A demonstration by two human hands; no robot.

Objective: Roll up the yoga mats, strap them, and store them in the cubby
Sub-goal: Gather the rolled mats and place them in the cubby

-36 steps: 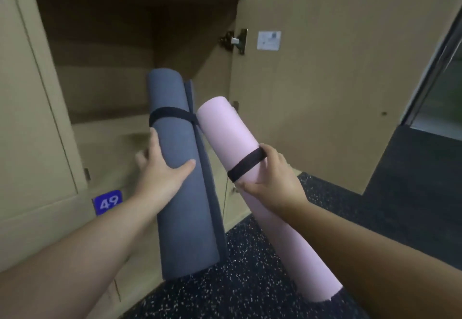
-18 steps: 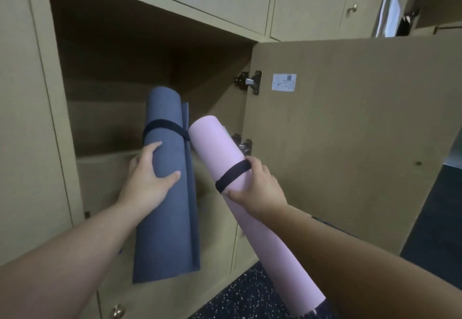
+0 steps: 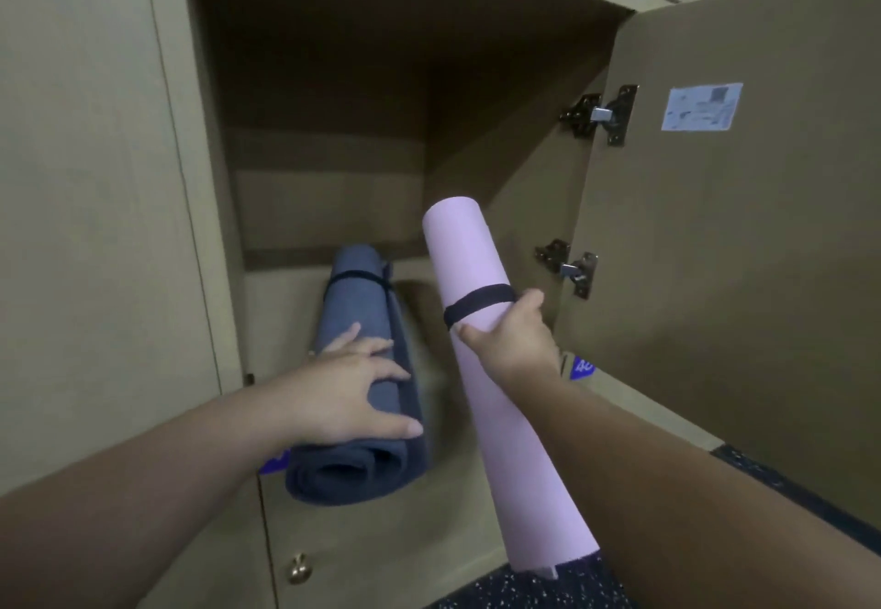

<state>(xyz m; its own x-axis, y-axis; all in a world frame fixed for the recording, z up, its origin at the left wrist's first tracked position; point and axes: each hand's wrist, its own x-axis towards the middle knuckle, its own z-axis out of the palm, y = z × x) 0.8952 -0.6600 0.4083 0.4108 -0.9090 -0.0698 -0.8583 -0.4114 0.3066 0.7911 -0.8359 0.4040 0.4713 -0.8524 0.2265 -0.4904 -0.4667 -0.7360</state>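
Observation:
A rolled blue-grey yoga mat (image 3: pixel 362 313) with a black strap lies lengthwise on the floor of the open cubby (image 3: pixel 333 208), its near end sticking out over the front edge. My left hand (image 3: pixel 350 394) rests on top of it with fingers spread and thumb along its side. A rolled pink yoga mat (image 3: pixel 476 270) with a black strap (image 3: pixel 479 303) is held up at a slant, its far end inside the cubby opening. My right hand (image 3: pixel 512 341) grips the pink mat just below the strap.
The cubby door (image 3: pixel 743 246) stands open to the right on two metal hinges (image 3: pixel 600 115), with a white label on it. Closed locker doors flank the left and top. A lower door with a brass knob (image 3: pixel 299 569) sits below. Speckled dark floor (image 3: pixel 548 589) lies beneath.
The blue mat went from upright in front of the opening to lying inside the cubby, my left hand now on top of it. The pink mat rose toward the opening.

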